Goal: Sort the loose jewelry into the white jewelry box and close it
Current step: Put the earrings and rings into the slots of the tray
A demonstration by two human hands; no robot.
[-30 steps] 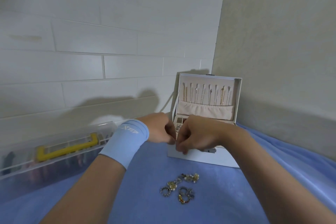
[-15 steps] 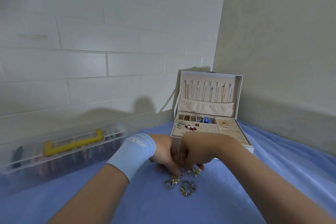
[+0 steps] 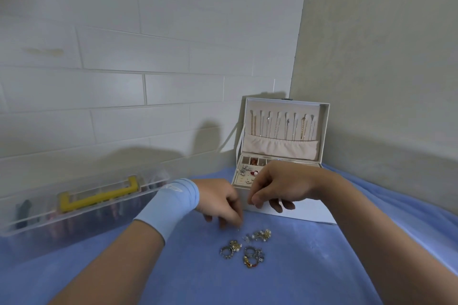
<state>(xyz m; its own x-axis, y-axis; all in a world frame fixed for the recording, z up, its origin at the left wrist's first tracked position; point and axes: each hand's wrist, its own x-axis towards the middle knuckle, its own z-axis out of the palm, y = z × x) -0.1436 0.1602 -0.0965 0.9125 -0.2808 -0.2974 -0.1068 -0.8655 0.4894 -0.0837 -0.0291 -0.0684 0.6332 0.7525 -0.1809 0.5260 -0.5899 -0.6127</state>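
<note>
Your left hand, in a pale blue wristband, sits just left of the frame's centre with its fingers curled down toward the blue cloth that covers the surface; the fingertips are bunched close to the cloth, and I cannot tell whether they pinch anything. Your right hand hangs just beside it to the right, in front of the white jewelry box; its thumb and forefinger tips meet as in a pinch, the other fingers curl loosely beneath, and whether something small lies between the tips is too fine to see.

The loose jewelry, a small cluster of rings and gold, pearly pieces, lies on the cloth below both hands, near the left fingertips but apart from the box.

The box stands open at right of centre, near the wall corner; its lid is upright, with thin chains hanging inside; a few small pieces lie in the tray compartments.

A clear plastic case with a yellow handle lies at the left edge.
</note>
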